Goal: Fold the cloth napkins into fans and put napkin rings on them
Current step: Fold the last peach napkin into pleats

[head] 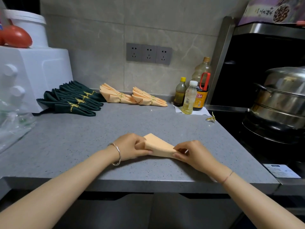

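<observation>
Near the counter's (pixel 82 146) front edge, my left hand (pixel 130 147) and right hand (pixel 196 153) each pinch one end of the peach napkin (pixel 158 147), fingers curled onto the cloth. It looks light, soft and limp; I judge the folds would slacken unless held at both ends. My fingers hide the fold count. At the counter's right edge lies a gold ring (pixel 211 118), its shape unclear; at the counter's back, finished fans (pixel 132 96).

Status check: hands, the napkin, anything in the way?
Left hand and right hand both pinching the folded peach cloth napkin on the grey counter. Loose gold napkin ring waits far right. Nothing blocking.
</observation>
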Action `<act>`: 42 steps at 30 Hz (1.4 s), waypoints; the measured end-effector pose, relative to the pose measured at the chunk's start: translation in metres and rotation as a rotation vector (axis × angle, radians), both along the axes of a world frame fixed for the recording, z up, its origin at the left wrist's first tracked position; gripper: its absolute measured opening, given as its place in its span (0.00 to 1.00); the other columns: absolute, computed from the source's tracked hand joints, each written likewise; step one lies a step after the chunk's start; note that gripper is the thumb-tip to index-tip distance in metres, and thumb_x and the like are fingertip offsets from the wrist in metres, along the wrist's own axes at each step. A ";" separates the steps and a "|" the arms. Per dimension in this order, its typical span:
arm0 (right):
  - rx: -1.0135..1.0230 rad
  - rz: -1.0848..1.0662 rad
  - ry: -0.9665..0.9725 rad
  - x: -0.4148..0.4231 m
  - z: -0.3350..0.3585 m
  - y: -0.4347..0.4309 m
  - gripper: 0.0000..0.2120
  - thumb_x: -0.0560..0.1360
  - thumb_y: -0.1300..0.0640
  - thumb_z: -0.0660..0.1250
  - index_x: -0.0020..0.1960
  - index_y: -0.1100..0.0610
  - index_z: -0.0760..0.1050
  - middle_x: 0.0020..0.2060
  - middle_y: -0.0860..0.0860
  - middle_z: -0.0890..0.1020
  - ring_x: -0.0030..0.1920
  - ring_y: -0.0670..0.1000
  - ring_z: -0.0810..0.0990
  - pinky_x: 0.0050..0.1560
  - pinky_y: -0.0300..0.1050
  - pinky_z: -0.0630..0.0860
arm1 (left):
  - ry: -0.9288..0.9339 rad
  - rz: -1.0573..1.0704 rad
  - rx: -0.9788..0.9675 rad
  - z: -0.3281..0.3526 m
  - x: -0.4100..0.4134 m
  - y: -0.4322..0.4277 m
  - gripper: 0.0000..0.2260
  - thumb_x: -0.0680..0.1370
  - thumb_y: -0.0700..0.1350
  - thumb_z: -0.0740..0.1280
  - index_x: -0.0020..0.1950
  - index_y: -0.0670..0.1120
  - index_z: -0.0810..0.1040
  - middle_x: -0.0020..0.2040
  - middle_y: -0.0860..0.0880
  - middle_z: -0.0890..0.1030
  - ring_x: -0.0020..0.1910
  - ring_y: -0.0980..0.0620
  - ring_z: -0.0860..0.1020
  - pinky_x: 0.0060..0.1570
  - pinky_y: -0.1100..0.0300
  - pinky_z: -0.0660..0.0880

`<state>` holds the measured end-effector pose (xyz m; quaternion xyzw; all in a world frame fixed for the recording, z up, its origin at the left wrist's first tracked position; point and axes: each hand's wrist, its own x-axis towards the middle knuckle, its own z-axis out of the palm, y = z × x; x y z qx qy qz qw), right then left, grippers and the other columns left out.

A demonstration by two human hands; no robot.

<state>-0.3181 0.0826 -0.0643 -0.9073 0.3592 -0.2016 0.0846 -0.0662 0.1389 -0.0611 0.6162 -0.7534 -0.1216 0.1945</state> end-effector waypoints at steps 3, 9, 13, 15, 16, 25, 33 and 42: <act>0.284 -0.093 -0.139 0.002 0.004 -0.009 0.05 0.71 0.50 0.73 0.43 0.51 0.83 0.32 0.44 0.82 0.31 0.39 0.76 0.33 0.33 0.71 | 0.200 0.098 0.018 0.005 0.000 -0.016 0.20 0.72 0.59 0.71 0.31 0.48 0.68 0.28 0.53 0.69 0.27 0.56 0.63 0.30 0.60 0.59; 0.557 -0.244 -0.232 0.009 0.007 -0.022 0.09 0.69 0.50 0.75 0.37 0.53 0.78 0.23 0.42 0.74 0.25 0.39 0.69 0.28 0.26 0.63 | 0.242 0.209 0.065 0.000 -0.001 -0.045 0.17 0.72 0.58 0.71 0.42 0.44 0.80 0.36 0.49 0.76 0.35 0.52 0.71 0.34 0.60 0.63; 0.461 -0.273 -0.114 0.014 0.007 -0.026 0.10 0.69 0.49 0.75 0.37 0.52 0.77 0.30 0.45 0.77 0.32 0.42 0.71 0.31 0.31 0.65 | 0.152 0.252 0.055 -0.006 -0.001 -0.053 0.18 0.72 0.60 0.70 0.44 0.44 0.79 0.40 0.47 0.79 0.39 0.49 0.73 0.36 0.58 0.65; 0.402 -0.308 -0.024 0.015 0.009 -0.027 0.12 0.68 0.46 0.74 0.40 0.53 0.77 0.33 0.46 0.78 0.35 0.45 0.74 0.34 0.38 0.69 | 0.056 0.275 0.049 -0.003 -0.004 -0.053 0.17 0.72 0.61 0.69 0.46 0.48 0.76 0.42 0.49 0.78 0.41 0.50 0.74 0.39 0.58 0.67; 0.383 -0.332 0.016 0.016 0.010 -0.028 0.14 0.68 0.44 0.74 0.41 0.54 0.77 0.36 0.47 0.79 0.37 0.46 0.75 0.37 0.42 0.72 | 0.004 0.288 0.037 -0.001 -0.006 -0.052 0.16 0.73 0.61 0.69 0.49 0.50 0.75 0.45 0.51 0.77 0.44 0.50 0.74 0.40 0.59 0.68; 0.332 -0.394 -0.016 0.019 0.007 -0.022 0.16 0.66 0.43 0.75 0.42 0.53 0.75 0.39 0.50 0.82 0.42 0.51 0.79 0.45 0.49 0.77 | -0.290 -0.207 -0.207 0.005 -0.034 -0.034 0.24 0.73 0.65 0.65 0.64 0.53 0.75 0.63 0.56 0.76 0.63 0.55 0.71 0.63 0.59 0.66; 0.935 -0.298 -0.469 -0.011 0.011 -0.043 0.27 0.55 0.42 0.77 0.45 0.59 0.79 0.42 0.60 0.84 0.36 0.50 0.78 0.39 0.39 0.72 | -0.233 -0.229 -0.308 -0.001 -0.051 -0.058 0.24 0.72 0.61 0.69 0.64 0.53 0.74 0.58 0.55 0.78 0.57 0.55 0.73 0.56 0.62 0.65; 0.793 -0.415 -0.665 -0.055 0.011 -0.120 0.10 0.77 0.66 0.59 0.48 0.58 0.78 0.28 0.51 0.74 0.26 0.45 0.69 0.24 0.32 0.64 | -0.152 -0.088 -0.197 0.016 -0.083 -0.125 0.11 0.76 0.54 0.67 0.56 0.53 0.77 0.52 0.50 0.82 0.52 0.47 0.78 0.42 0.60 0.64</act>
